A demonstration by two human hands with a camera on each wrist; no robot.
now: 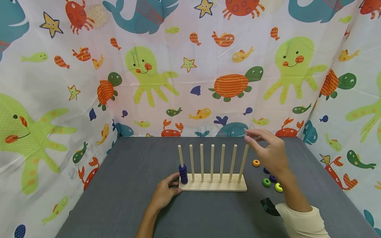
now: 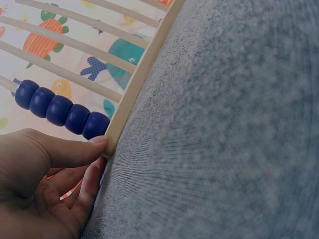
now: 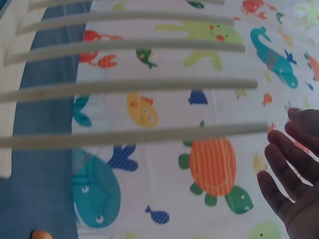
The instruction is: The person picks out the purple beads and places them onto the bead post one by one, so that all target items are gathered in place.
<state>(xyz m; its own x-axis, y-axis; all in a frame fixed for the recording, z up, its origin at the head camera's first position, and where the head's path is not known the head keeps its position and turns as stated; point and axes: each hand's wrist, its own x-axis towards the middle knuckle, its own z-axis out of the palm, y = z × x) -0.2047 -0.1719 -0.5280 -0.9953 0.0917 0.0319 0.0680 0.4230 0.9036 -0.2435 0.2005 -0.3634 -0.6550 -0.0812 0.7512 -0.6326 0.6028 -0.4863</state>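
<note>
A pale wooden peg stand (image 1: pixel 212 187) with several upright pegs rests on the grey table. Dark blue beads (image 1: pixel 183 174) are stacked on its leftmost peg; the other pegs are bare. My left hand (image 1: pixel 163 193) pinches the left end of the base, the thumb pressing just beside the lowest bead, as the left wrist view shows on the base edge (image 2: pixel 130 99). At the top of the rightmost peg (image 1: pixel 243 162) hovers my right hand (image 1: pixel 272 150). Its fingers (image 3: pixel 286 162) are loosely bent beside the peg tip in the right wrist view, with nothing visible between them.
Loose beads lie right of the stand: an orange one (image 1: pixel 256 163), a green one (image 1: pixel 266 182), a yellow one (image 1: pixel 278 187) and dark blue ones (image 1: pixel 273 178). A black strap-like piece (image 1: pixel 270 207) is near the right sleeve. A sea-animal curtain (image 1: pixel 184 76) hangs behind the table.
</note>
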